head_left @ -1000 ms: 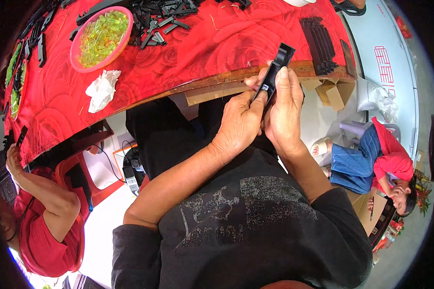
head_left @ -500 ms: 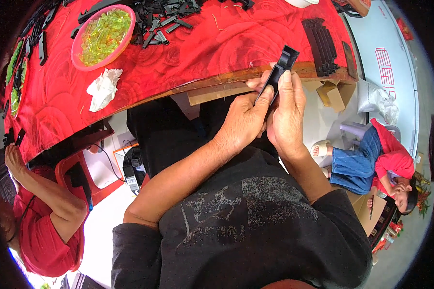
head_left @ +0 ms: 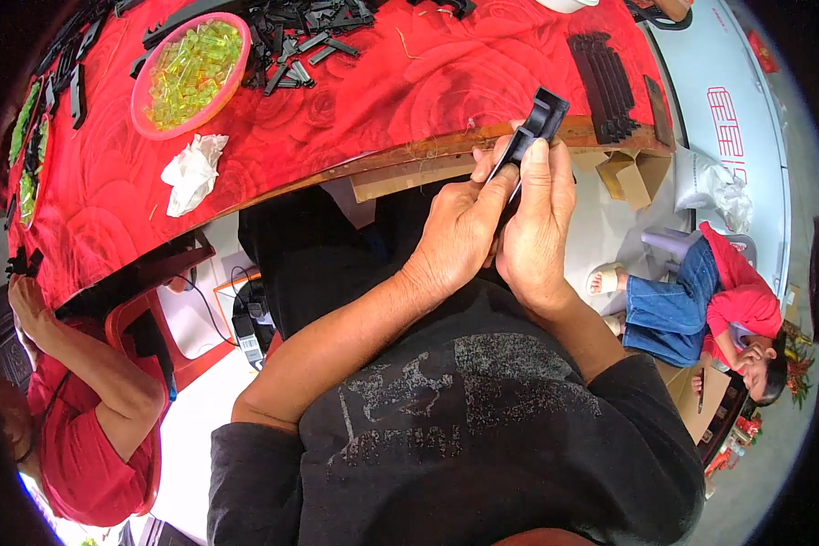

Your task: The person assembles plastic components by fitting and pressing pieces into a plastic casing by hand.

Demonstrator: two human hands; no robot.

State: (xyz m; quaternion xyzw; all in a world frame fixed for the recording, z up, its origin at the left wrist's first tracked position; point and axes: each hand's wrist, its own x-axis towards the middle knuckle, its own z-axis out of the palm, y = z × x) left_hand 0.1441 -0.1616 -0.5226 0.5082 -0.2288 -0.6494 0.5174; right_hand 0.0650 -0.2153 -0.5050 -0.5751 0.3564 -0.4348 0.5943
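Note:
A long, narrow black plastic piece [head_left: 543, 116], hollow like a channel, points up and away from me at the table's near edge. My left hand [head_left: 464, 223] is closed round its lower part, with the thumb pressed along it. On the other side my right hand [head_left: 539, 214] grips it too, its thumb lying against the black wall. The fingers cover the piece's lower end. Nothing else shows in either hand.
A red flowered cloth covers the table [head_left: 337, 118]. On it are a pink bowl [head_left: 243, 84] of yellow-green clear pieces, crumpled tissue [head_left: 194, 173], loose black parts [head_left: 314, 41] and a row of black strips [head_left: 601, 86]. Persons in red sit left [head_left: 91, 409] and right [head_left: 742, 291].
The black piece has turned slightly in my hands, its upper end now a little further right. Both hands keep their hold on it.

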